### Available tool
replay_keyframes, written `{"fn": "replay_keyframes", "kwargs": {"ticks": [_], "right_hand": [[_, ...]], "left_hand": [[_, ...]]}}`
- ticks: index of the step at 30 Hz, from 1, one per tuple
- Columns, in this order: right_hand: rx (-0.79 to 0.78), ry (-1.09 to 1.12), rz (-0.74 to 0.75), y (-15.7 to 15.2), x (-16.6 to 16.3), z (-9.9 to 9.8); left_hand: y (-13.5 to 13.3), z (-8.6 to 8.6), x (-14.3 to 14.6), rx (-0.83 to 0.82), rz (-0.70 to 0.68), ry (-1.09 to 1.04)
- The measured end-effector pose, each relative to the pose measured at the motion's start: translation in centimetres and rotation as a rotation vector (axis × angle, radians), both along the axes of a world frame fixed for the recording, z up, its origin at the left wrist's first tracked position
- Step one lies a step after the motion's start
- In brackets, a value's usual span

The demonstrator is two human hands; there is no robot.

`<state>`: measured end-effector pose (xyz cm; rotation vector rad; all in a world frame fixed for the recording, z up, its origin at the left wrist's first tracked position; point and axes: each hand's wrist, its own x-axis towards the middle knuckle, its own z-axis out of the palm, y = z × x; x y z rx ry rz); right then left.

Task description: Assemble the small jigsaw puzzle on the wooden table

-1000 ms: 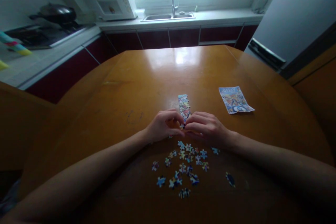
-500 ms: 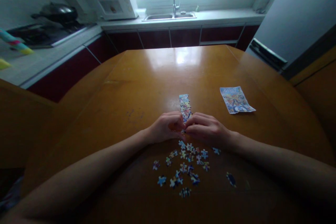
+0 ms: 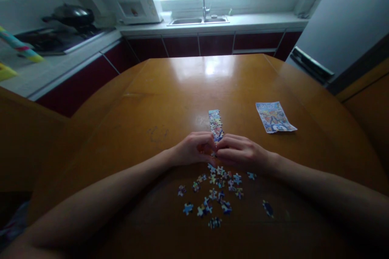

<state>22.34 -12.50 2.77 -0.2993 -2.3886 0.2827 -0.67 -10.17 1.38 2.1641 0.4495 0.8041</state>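
Note:
A narrow strip of joined jigsaw pieces (image 3: 216, 123) lies on the table, its near end running in between my two hands. My left hand (image 3: 194, 148) is curled at that end, thumb and fingers closing in from the left. From the right, my right hand (image 3: 240, 150) pinches at the same spot, fingertips touching those of the left. Between the fingertips a small jigsaw piece (image 3: 213, 154) shows in part; the fingers cover the rest. Just below the hands, several loose jigsaw pieces (image 3: 212, 194) are scattered, with one dark piece (image 3: 268, 209) off to the right.
A creased picture sheet (image 3: 275, 117) rests on the wooden table (image 3: 170, 93) at the right. Beyond the table stand a counter with a sink (image 3: 185, 21), a microwave (image 3: 136, 7), and a stove with a dark pan (image 3: 73, 16). A fridge (image 3: 343, 28) is at the far right.
The whole view has shifted slightly. Both hands keep nearly the same pose at the strip's near end, and the loose pieces lie as before.

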Motion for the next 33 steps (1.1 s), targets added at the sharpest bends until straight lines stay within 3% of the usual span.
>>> {"fn": "replay_keyframes", "kwargs": {"ticks": [6,11,14,19,22,33], "right_hand": [[0.003,-0.009,0.011,0.6,1.2,-0.4],[-0.004,0.087,-0.152,2.7,3.4,-0.1],[0.024,0.017,-0.315,4.1,4.6,0.0],[0.059,-0.407,-0.507,4.5,5.7,0.4],[0.054,-0.548,-0.586,4.2,6.0,0.8],[-0.086,-0.561,-0.674,4.4,7.0,1.0]], "left_hand": [[-0.1,0.2,-0.3,-0.114,0.033,-0.013],[0.7,-0.2,-0.4,-0.211,0.321,-0.228],[1.3,-0.5,-0.4,-0.317,0.417,-0.292],[1.5,-0.6,-0.6,-0.361,0.400,-0.251],[1.5,-0.7,-0.6,-0.366,0.416,-0.247],[1.6,-0.6,-0.7,-0.356,0.449,-0.232]]}}
